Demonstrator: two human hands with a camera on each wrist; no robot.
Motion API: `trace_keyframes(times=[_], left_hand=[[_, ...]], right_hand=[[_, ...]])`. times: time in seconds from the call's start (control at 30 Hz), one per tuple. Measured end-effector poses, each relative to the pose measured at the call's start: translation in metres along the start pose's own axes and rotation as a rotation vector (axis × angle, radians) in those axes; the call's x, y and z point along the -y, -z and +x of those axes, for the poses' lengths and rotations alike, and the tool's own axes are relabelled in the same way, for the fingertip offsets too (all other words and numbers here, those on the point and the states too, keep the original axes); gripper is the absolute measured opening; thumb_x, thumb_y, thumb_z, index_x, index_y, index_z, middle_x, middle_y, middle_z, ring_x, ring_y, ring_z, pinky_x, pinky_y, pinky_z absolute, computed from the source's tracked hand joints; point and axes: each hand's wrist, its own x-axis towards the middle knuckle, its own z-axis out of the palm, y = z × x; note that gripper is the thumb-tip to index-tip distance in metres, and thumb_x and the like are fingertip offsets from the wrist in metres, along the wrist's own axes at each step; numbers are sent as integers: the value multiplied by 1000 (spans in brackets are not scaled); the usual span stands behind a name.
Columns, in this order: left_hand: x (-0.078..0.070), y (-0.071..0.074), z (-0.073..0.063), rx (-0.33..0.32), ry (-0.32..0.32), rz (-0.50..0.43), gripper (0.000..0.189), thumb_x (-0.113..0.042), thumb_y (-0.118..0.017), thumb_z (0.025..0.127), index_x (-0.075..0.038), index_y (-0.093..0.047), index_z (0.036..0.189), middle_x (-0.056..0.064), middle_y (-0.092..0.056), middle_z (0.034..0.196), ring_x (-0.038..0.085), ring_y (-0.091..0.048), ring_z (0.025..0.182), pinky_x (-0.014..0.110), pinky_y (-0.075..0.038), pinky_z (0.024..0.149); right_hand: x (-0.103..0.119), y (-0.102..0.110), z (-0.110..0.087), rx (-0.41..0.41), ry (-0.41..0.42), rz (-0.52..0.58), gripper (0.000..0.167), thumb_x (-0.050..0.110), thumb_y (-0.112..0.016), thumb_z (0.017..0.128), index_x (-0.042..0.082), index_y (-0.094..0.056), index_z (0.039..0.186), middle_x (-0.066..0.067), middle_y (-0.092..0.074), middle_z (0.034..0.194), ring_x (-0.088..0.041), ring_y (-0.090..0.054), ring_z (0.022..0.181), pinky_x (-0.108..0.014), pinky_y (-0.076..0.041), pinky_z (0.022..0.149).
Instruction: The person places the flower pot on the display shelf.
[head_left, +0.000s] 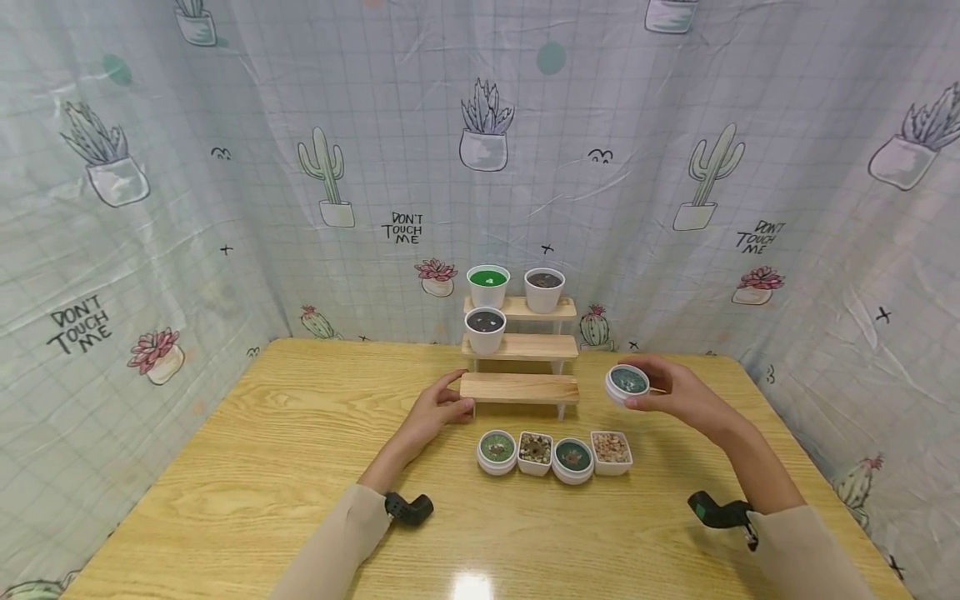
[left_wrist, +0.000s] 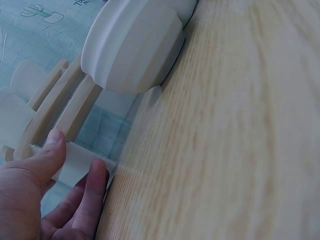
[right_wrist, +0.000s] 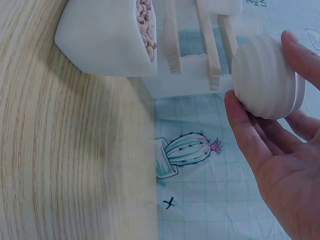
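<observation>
Pots point(head_left: 627, 383): three on stand point(head_left: 519, 387), four on table point(head_left: 322, 433), one gripped by right hand point(head_left: 681, 395) (left hand point(head_left: 435, 412) pinches stand).

The table point(head_left: 300, 433) (wood-grained) bears four pots point(head_left: 536, 467) and a stand point(head_left: 519, 388).

Pale gridded curtain point(head_left: 555, 125), cactus prints point(head_left: 324, 171), behind wood-grain table point(head_left: 225, 475).

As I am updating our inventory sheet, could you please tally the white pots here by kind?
Tapered round pots, on the stand: 3
Low round pots, one of them in the right hand: 3
Square pots, on the table: 2
Total: 8
</observation>
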Motion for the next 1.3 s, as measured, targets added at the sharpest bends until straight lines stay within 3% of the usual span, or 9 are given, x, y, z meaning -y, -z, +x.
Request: trace_keyframes(times=[1.0, 1.3], left_hand=[[0, 1, 1, 17, -8, -3, 72, -13, -69, 101, -10, -31, 163, 21, -65, 115, 26, -75, 96, 39, -65, 93], [0, 1, 1, 17, -8, -3, 71, -13, -69, 101, -12, -33, 162, 20, -66, 115, 26, -75, 96, 39, -65, 92]], right_hand=[[7, -8, 13, 4, 17, 10, 62, 19, -77, 95, 2, -49, 148, -23, -60, 135, -5, -63, 111, -21, -59, 89], [10, -8, 18, 8, -7, -10, 64, 22, -77, 95, 4, -48, 149, -21, -59, 137, -16, -61, 120, -22, -59, 90]])
